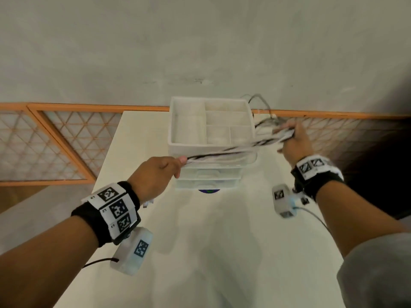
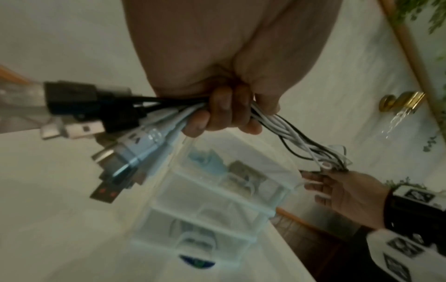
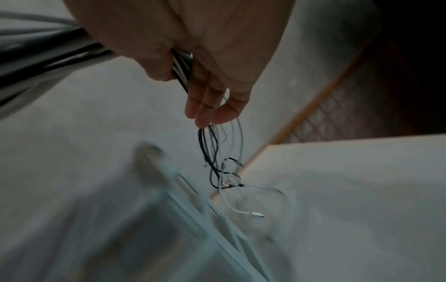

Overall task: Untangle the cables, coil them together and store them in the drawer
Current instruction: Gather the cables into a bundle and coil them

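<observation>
A bundle of black and white cables (image 1: 231,150) stretches taut between my two hands above a small white drawer unit (image 1: 209,174). My left hand (image 1: 158,174) grips one end in a fist; several USB plugs (image 2: 101,133) stick out behind its curled fingers (image 2: 224,112). My right hand (image 1: 293,141) holds the bundle at the right of the unit, thumb and fingers (image 3: 207,103) closed around the strands (image 3: 181,66). Loose cable tails (image 3: 224,171) hang below it, one ending in a white plug (image 3: 257,214) over the table. The drawers look closed.
The drawer unit carries an open divided tray (image 1: 189,130) on top and stands at the back of a white table (image 1: 222,252). A blue sticker (image 1: 209,191) lies at its base. Orange-framed lattice panels (image 1: 55,141) run along the wall behind.
</observation>
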### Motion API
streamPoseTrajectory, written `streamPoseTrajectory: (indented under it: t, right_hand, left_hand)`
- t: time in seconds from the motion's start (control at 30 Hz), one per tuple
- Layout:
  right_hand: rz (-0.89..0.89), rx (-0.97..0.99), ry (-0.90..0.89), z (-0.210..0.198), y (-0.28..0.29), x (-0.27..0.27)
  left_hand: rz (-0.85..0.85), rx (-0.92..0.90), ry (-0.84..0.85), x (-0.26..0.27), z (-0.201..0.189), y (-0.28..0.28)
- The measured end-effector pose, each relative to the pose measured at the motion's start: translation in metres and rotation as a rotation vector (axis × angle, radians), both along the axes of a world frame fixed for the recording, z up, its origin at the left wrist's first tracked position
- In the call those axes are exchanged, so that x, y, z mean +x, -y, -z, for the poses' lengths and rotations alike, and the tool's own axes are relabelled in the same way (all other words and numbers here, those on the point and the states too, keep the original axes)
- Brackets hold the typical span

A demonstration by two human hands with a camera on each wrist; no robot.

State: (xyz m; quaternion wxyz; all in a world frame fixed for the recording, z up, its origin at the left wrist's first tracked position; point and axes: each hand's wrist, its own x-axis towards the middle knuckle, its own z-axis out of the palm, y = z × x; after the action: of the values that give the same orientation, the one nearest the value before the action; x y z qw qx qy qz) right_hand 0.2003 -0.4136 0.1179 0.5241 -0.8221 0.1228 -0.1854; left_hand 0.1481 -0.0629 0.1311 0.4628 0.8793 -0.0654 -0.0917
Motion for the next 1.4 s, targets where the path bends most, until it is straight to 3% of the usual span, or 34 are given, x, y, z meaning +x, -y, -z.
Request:
streamPoseTrajectory:
  t: [0.07,0.2,0.27,0.4,0.47,0.53,0.63,0.7,0.8,0.9,0.97,1.03,1.1,1.17,1.3,1.4]
  right_hand:
    - [0.013,0.125,-0.189,0.047,0.004,-0.026]
    - [-0.035,-0.083,-0.558,0.127,0.016,-0.077]
    - [-0.055,-0.147,-0.681,0.140,0.019,-0.096]
    - [-0.210,-0.376,-0.920,0.127,0.014,-0.126]
    - [-0.202,-0.564,-0.850,0.109,0.005,-0.131]
    - [-0.213,-0.494,-0.632,0.086,-0.022,-0.137]
    - [-0.473,-0.318,-0.411,0.057,-0.084,-0.158]
    - [-0.628,-0.411,-0.387,0.057,-0.116,-0.171]
    - [-0.583,-0.437,-0.375,0.070,-0.131,-0.179]
    - [-0.540,-0.446,-0.471,0.082,-0.133,-0.188]
    - [-0.541,-0.698,-0.581,0.087,-0.139,-0.197]
    - [-0.572,-0.933,-0.540,0.089,-0.155,-0.206]
    - [-0.651,-0.870,-0.421,0.090,-0.176,-0.210]
    - [-0.728,-0.648,-0.362,0.090,-0.193,-0.211]
    - [-0.637,-0.177,-0.363,0.081,-0.189,-0.207]
    - [-0.607,-0.025,-0.355,0.069,-0.183,-0.207]
  left_hand:
    - [0.031,0.086,-0.045,-0.007,0.018,-0.003]
    - [0.138,0.245,-0.126,-0.026,0.040,0.001]
    - [0.177,0.288,-0.154,-0.035,0.046,0.005]
    - [0.213,0.292,-0.183,-0.052,0.054,0.012]
    - [0.226,0.299,-0.178,-0.061,0.054,0.016]
    - [0.239,0.310,-0.161,-0.067,0.056,0.020]
    - [0.268,0.301,-0.139,-0.076,0.053,0.027]
    - [0.292,0.247,-0.159,-0.084,0.050,0.029]
    - [0.384,0.225,-0.226,-0.096,0.055,0.015]
    - [0.447,0.332,-0.247,-0.107,0.073,-0.011]
    - [0.481,0.392,-0.246,-0.117,0.086,-0.020]
    - [0.507,0.409,-0.238,-0.127,0.093,-0.020]
    - [0.512,0.355,-0.222,-0.133,0.093,-0.016]
    - [0.505,0.259,-0.201,-0.133,0.089,-0.016]
    - [0.388,0.122,-0.191,-0.125,0.076,-0.034]
    - [0.196,-0.210,-0.301,-0.126,0.070,-0.041]
